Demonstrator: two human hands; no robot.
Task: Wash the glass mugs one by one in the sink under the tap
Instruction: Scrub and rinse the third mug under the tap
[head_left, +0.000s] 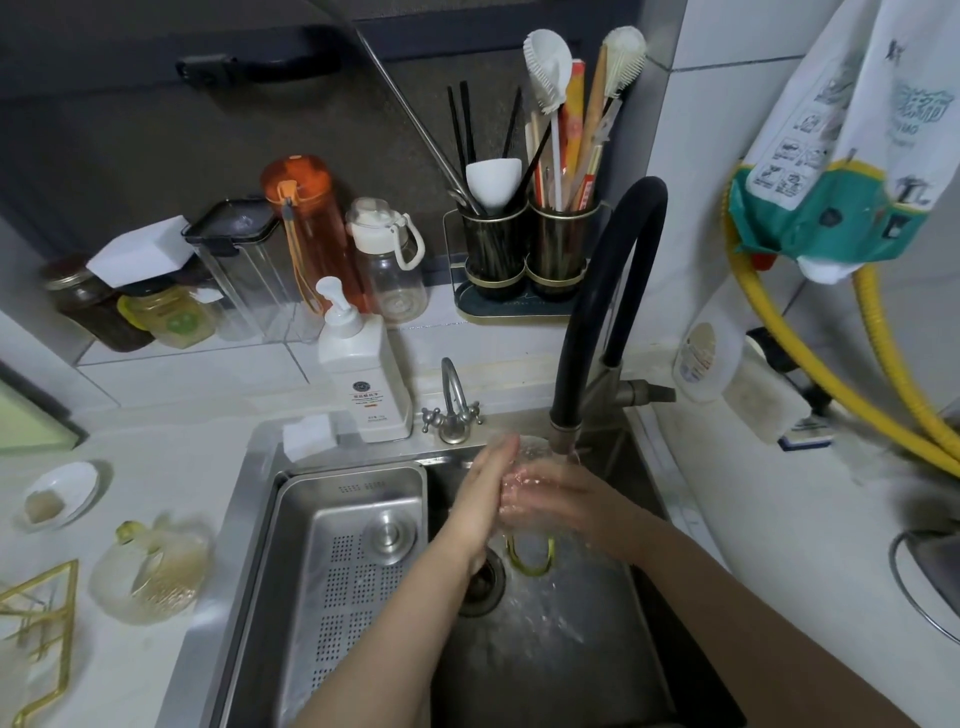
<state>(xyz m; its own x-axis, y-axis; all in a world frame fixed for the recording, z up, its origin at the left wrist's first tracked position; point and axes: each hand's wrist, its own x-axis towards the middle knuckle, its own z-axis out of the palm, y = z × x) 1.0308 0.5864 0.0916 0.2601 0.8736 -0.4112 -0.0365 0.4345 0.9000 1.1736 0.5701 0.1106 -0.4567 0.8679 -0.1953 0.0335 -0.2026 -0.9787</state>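
Two hands over the sink (644, 670), under the black tap (597, 291) spout, water running. Left hand (485, 499) fingers straight, pressed flat against the side of a glass mug (527, 457). Right hand (545, 493) fingers curled round the same mug from the right, wet. Mug is clear with a yellow-green handle (531, 557) hanging down below the hands, above the drain (485, 582); its outline is blurred by water. Second glass mug (150, 571) lies on the white desk (145, 467) left of the sink, near a gold wire rack (36, 618). Perforated steel tray (343, 571) sits in the sink's left part, a round metal plug (389, 535) on it. White pump bottle (363, 379) stands behind the sink beside a small chrome faucet (453, 405). Utensil holder (524, 260) at the back.
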